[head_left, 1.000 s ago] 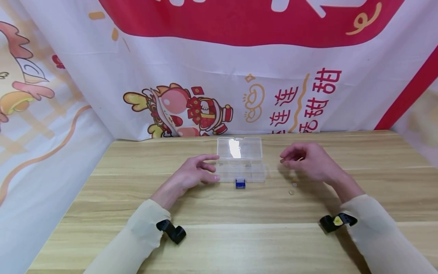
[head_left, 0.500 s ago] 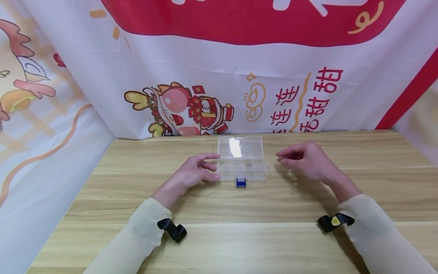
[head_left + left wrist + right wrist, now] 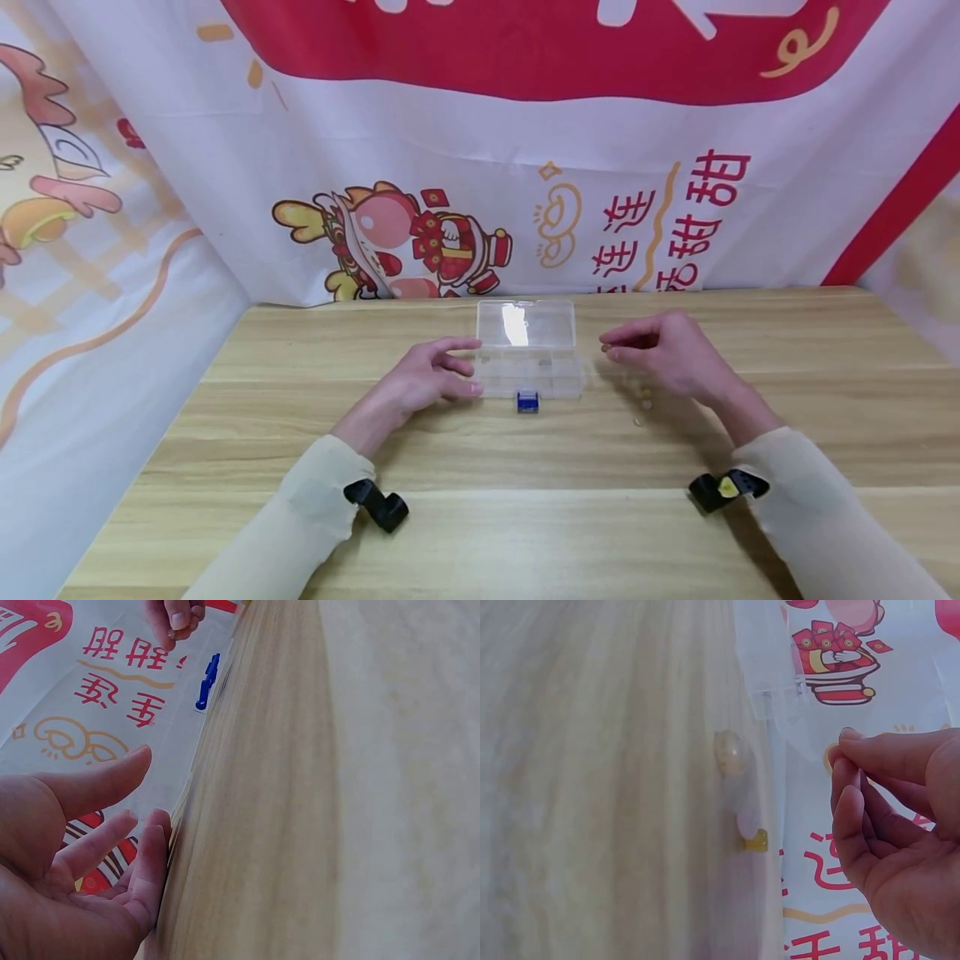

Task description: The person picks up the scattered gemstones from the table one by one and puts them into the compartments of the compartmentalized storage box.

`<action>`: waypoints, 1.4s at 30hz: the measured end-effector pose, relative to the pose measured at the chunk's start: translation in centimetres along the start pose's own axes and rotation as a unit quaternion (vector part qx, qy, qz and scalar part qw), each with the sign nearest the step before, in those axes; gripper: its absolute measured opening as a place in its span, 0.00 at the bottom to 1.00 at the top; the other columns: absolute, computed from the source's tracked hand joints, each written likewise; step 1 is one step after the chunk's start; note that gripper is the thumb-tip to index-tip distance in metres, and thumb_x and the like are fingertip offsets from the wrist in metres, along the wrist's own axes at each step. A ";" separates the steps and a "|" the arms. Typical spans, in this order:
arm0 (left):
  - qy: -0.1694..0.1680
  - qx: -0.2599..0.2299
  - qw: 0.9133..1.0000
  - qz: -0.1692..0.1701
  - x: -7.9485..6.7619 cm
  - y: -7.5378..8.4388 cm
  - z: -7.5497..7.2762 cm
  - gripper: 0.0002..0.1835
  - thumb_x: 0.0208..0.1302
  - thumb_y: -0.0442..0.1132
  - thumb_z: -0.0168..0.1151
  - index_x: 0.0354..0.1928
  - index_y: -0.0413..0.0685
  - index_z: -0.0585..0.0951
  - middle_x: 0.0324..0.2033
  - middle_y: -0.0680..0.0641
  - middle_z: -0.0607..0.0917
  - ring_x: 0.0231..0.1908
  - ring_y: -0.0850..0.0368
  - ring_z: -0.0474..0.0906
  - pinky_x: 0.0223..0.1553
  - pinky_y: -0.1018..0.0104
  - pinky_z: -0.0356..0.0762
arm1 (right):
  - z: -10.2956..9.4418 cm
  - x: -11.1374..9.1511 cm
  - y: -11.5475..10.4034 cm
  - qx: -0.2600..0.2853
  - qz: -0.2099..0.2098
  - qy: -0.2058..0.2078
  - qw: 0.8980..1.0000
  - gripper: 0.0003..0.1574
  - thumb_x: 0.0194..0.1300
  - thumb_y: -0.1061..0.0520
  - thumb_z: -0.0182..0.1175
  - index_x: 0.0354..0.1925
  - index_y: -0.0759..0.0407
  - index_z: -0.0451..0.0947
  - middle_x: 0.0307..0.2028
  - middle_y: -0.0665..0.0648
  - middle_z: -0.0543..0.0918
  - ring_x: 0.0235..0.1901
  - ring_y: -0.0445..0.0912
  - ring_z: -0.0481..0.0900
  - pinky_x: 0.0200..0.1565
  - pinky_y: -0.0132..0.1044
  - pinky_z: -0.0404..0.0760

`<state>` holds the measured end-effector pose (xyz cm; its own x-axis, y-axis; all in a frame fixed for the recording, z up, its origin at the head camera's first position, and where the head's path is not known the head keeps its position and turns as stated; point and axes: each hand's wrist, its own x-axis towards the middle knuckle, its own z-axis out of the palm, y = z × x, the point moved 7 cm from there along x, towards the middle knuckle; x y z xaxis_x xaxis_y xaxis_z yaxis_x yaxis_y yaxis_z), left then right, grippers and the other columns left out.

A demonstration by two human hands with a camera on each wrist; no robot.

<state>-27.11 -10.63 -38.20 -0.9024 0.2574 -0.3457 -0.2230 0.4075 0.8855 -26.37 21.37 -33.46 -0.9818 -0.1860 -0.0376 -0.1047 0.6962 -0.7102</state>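
Head view: two hands are over a wooden bench [image 3: 487, 467], both nearer its far edge than its near one.
Clear case [image 3: 513, 383]: it lies about midway between the bench's left and right edges, close to the far edge, divided into compartments.
Lid [image 3: 555, 325]: open, towards the far edge.
Blue latch [image 3: 528, 402]: on the case side facing the bench's near edge.
Left hand [image 3: 423, 375]: by the case's left end, fingers and thumb spread apart; from here I can't tell whether the tips touch it.
Right hand [image 3: 667, 354]: above the bench, off the case's right end, thumb and fingers pinching a small brown piece [image 3: 605, 347].
Loose pieces: on the bench right of the case, a yellow piece [image 3: 757, 840] and a pale piece [image 3: 748, 825] just beside each other, then a round clear piece [image 3: 729, 754] nearer the near edge.
Inside the case: a greyish speck [image 3: 545, 363], too small to make out.
Sleeves [image 3: 300, 500]: cream, each with a black wrist camera [image 3: 386, 510].
Beyond the far edge: a printed cloth [image 3: 450, 125], red and white.
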 end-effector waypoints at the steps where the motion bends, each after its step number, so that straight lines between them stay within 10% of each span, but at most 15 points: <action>1: -0.001 0.000 1.000 0.001 0.0 0.0 0.1 0.37 0.62 0.36 0.78 0.72 0.66 0.78 0.57 0.45 0.83 0.50 0.51 0.82 0.51 0.63 0.82 | 0.0 0.0 -0.1 -0.002 -0.001 0.002 1.000 0.16 0.71 0.52 0.71 0.55 0.53 0.89 0.51 0.56 0.92 0.48 0.50 0.85 0.44 0.35 0.84; 42: -0.002 0.007 1.000 -0.001 0.1 -0.1 0.0 0.36 0.63 0.38 0.78 0.71 0.67 0.78 0.57 0.46 0.83 0.50 0.50 0.82 0.51 0.63 0.82 | 3.5 2.3 -3.5 -0.020 -0.048 -0.075 0.996 0.09 0.68 0.58 0.73 0.46 0.49 0.92 0.43 0.50 0.92 0.42 0.49 0.81 0.46 0.41 0.79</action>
<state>-27.15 -10.68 -38.34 -0.9002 0.2612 -0.3484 -0.2188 0.4203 0.8806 -27.76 16.10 -33.49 -0.9329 -0.3518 -0.0772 -0.2060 0.6970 -0.6869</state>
